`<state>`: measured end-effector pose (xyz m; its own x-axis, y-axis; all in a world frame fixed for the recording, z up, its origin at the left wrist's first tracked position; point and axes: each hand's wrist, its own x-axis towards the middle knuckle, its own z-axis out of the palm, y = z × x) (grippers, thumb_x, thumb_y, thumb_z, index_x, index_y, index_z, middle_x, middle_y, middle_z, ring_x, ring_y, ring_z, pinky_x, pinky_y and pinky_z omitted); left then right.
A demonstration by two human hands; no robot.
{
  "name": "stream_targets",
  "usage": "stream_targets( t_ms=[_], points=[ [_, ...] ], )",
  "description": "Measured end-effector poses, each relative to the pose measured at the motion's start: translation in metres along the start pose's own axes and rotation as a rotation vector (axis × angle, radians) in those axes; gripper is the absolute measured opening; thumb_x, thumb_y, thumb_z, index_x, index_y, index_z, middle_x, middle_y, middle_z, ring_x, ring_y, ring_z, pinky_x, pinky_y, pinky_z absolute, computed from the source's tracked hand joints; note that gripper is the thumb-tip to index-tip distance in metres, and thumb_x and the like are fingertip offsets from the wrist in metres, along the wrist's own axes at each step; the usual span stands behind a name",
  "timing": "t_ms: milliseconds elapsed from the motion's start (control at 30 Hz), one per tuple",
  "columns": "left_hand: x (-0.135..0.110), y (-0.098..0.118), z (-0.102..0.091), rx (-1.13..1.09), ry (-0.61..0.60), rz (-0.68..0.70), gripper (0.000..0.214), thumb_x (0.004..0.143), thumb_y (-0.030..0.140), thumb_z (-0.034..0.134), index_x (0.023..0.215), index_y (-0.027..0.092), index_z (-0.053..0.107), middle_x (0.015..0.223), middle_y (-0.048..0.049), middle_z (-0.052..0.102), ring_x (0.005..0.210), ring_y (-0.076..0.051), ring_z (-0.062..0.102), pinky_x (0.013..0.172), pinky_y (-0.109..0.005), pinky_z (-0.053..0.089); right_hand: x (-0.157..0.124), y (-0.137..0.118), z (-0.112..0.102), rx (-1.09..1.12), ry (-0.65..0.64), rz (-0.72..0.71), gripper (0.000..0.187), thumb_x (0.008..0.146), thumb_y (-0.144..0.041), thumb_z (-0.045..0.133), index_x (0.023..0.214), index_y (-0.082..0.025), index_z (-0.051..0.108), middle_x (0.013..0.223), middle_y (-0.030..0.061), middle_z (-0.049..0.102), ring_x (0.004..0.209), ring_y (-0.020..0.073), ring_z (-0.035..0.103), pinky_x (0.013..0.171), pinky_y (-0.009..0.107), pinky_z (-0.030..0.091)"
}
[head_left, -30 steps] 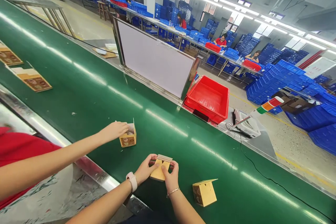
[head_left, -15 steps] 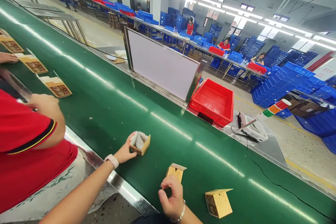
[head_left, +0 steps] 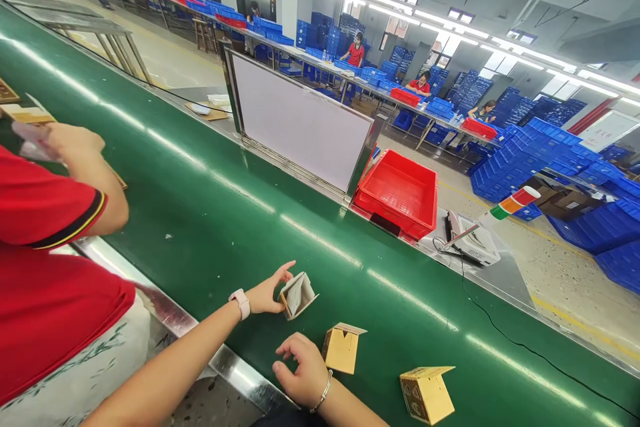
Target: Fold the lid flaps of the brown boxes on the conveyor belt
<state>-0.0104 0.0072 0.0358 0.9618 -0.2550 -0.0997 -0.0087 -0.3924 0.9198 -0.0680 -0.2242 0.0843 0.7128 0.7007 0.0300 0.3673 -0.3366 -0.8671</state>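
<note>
A small cardboard box (head_left: 300,297), its flaps up and grey-white wrapping inside, is on the green conveyor belt (head_left: 240,227) in front of me. My left hand (head_left: 267,291), with a pale watch on the wrist, grips its left side between thumb and fingers, the index finger sticking up. Closer to me, my right hand (head_left: 303,370), wearing a bracelet, is raised with fingers loosely curled and apart, nothing in it. Just right of that hand stands a second yellowish box (head_left: 341,350) with a lifted flap. A third box (head_left: 427,395), printed on one side, stands further right.
At left a co-worker in a red shirt (head_left: 45,200) reaches over the belt, a blurred pale item in hand. Beyond the belt are a white panel (head_left: 300,117), a red crate (head_left: 400,190) and a striped signal light (head_left: 515,203). A metal edge (head_left: 240,373) runs along my side.
My left hand and its box have moved right and nearer me, and the box has turned. My right hand has shifted left, its fingers loosening. The other two boxes sit slightly further right and lower.
</note>
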Motion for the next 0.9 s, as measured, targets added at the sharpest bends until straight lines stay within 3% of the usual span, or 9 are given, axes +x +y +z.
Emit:
stream_targets(
  t_ms=[133,233,300,400,500,600,667,767,900],
  points=[
    [-0.001,0.012,0.009,0.191,-0.04,0.026,0.101,0.048,0.021,0.078,0.141,0.026,0.037,0.138,-0.0093,0.051,0.13,-0.035,0.046,0.111,-0.05,0.037,-0.005,0.007,-0.007,-0.027,-0.035,0.124,0.028,0.069,-0.02,0.063,0.097,-0.022,0.062,0.092,0.0046,0.063,0.083,0.0189,0.061,0.077,0.034,0.054],
    [-0.004,0.021,0.018,0.089,-0.016,0.034,0.086,0.052,0.024,0.078,0.131,0.023,0.043,0.12,-0.0064,0.062,0.111,-0.028,0.06,0.099,-0.041,0.048,-0.009,0.015,-0.007,-0.077,0.05,0.179,0.043,0.067,-0.018,0.064,0.109,-0.019,0.059,0.111,0.0113,0.062,0.096,0.0234,0.062,0.085,0.041,0.054],
    [-0.008,0.022,0.03,0.009,0.127,-0.012,0.074,0.057,0.03,0.077,0.123,0.02,0.045,0.107,-0.0052,0.065,0.097,-0.024,0.065,0.09,-0.039,0.053,-0.01,0.02,-0.005,-0.125,0.144,0.214,0.04,0.07,-0.019,0.062,0.11,-0.017,0.06,0.113,0.0135,0.062,0.098,0.0256,0.062,0.087,0.044,0.055],
    [-0.02,0.014,0.056,0.049,0.514,-0.106,0.067,0.059,0.04,0.077,0.115,0.018,0.046,0.111,-0.0113,0.063,0.103,-0.031,0.064,0.092,-0.048,0.052,-0.01,0.025,0.0,-0.196,0.247,0.213,0.033,0.075,-0.02,0.057,0.108,-0.018,0.063,0.108,0.0135,0.066,0.099,0.0272,0.064,0.086,0.045,0.056],
    [-0.037,0.003,0.084,0.143,0.737,-0.112,0.07,0.06,0.044,0.077,0.118,0.019,0.046,0.117,-0.0146,0.061,0.11,-0.037,0.061,0.096,-0.055,0.05,-0.006,0.027,0.001,-0.259,0.224,0.124,0.06,0.071,-0.017,0.059,0.131,-0.019,0.053,0.138,0.016,0.055,0.119,0.0306,0.057,0.097,0.049,0.051],
    [-0.054,-0.007,0.097,0.219,0.721,0.036,0.07,0.066,0.042,0.075,0.126,0.02,0.045,0.123,-0.0155,0.061,0.114,-0.037,0.06,0.095,-0.055,0.051,0.001,0.024,-0.006,-0.335,0.019,0.191,0.089,0.064,-0.017,0.064,0.148,-0.019,0.034,0.157,0.0161,0.03,0.119,0.035,0.056,0.095,0.054,0.05],
    [-0.063,-0.012,0.095,0.29,0.66,0.18,0.068,0.071,0.04,0.072,0.13,0.022,0.045,0.129,-0.0155,0.06,0.119,-0.037,0.058,0.097,-0.054,0.05,0.005,0.023,-0.015,-0.391,-0.077,0.232,0.097,0.064,-0.02,0.066,0.152,-0.019,0.025,0.159,0.0153,0.023,0.115,0.0357,0.056,0.091,0.054,0.051],
    [-0.069,-0.017,0.083,0.414,0.534,0.334,0.061,0.076,0.039,0.068,0.132,0.025,0.048,0.136,-0.0132,0.058,0.128,-0.036,0.052,0.1,-0.052,0.047,0.01,0.021,-0.03,-0.495,-0.131,0.186,0.096,0.065,-0.026,0.071,0.15,-0.026,0.028,0.159,0.0111,0.027,0.118,0.0356,0.051,0.09,0.055,0.048],
    [-0.064,-0.015,0.074,0.531,0.394,0.367,0.055,0.082,0.039,0.063,0.134,0.026,0.047,0.139,-0.0131,0.057,0.134,-0.035,0.046,0.099,-0.051,0.044,0.013,0.018,-0.045,-0.586,-0.191,0.151,0.088,0.062,-0.03,0.078,0.141,-0.028,0.041,0.157,0.0085,0.034,0.117,0.0353,0.047,0.089,0.055,0.045]
  ],
)
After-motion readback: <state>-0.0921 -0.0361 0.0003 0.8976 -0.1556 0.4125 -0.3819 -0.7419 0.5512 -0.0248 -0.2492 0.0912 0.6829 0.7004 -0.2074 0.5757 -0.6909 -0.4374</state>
